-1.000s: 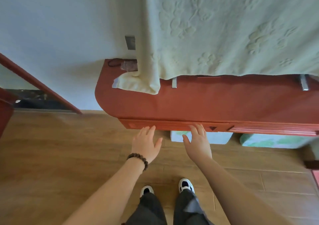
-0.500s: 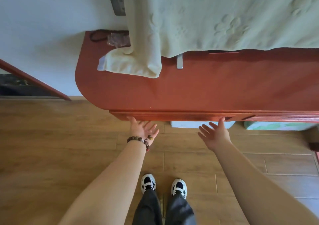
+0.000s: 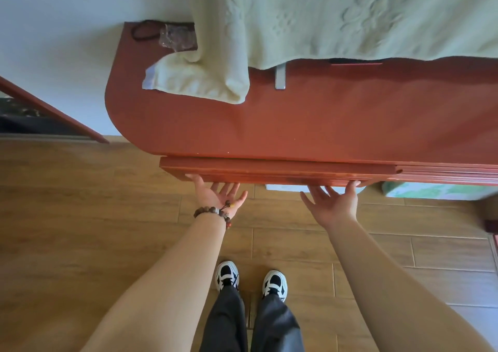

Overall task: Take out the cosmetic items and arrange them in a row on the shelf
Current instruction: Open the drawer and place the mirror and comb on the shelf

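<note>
No cosmetic items are in view. A red wooden shelf top point(image 3: 296, 119) runs across the view, with a drawer front point(image 3: 269, 171) under its near edge. My left hand point(image 3: 218, 198), with a bead bracelet on the wrist, is palm up below the drawer's left end, its thumb touching the lower edge. My right hand point(image 3: 334, 203) is palm up near the drawer's right end, fingers spread and thumb on the lower edge. Neither hand holds anything. The drawer's inside is hidden.
A pale green towel point(image 3: 350, 14) hangs over the back of the shelf, one corner point(image 3: 196, 79) folded onto the top. A dark cord point(image 3: 142, 32) and crumpled wrapper point(image 3: 175, 36) lie at the back left. A second drawer front point(image 3: 444, 175) adjoins on the right. Pale boxes point(image 3: 431, 189) sit underneath.
Both hands turned from palm down to palm up and reached under the drawer's lower edge. The view drew closer to the shelf, and the drawer front now juts slightly forward.
</note>
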`<state>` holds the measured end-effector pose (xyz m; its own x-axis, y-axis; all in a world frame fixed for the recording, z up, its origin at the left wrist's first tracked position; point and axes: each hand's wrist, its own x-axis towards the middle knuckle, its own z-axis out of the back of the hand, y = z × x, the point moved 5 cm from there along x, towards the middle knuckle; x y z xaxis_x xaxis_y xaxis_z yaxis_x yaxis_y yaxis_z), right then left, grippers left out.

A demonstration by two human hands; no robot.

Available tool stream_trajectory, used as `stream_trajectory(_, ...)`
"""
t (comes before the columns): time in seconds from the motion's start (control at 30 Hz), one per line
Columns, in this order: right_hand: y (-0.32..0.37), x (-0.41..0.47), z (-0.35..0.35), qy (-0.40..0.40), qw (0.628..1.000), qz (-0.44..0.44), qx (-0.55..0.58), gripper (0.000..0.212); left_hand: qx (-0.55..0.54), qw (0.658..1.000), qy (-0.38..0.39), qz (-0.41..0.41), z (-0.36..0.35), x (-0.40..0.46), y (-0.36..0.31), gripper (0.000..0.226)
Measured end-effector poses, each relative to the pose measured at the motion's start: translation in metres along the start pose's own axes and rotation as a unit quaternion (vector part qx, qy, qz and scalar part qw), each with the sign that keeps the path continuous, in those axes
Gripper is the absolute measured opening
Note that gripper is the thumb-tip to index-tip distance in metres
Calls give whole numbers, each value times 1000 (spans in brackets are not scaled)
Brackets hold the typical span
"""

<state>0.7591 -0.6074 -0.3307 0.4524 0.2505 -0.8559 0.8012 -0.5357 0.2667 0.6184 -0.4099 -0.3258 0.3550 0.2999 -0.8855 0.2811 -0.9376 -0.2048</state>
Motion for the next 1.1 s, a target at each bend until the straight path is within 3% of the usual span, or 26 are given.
stream_trajectory(0.5, -38, -59, 85, -69, 997, -11, -17, 75, -24, 999, -32, 17, 90, -57, 36, 85)
stream_trajectory(1.1, -62, -94, 136, -63, 998, -17, 4, 75, -19, 998, -57, 13, 144, -90, 60, 77)
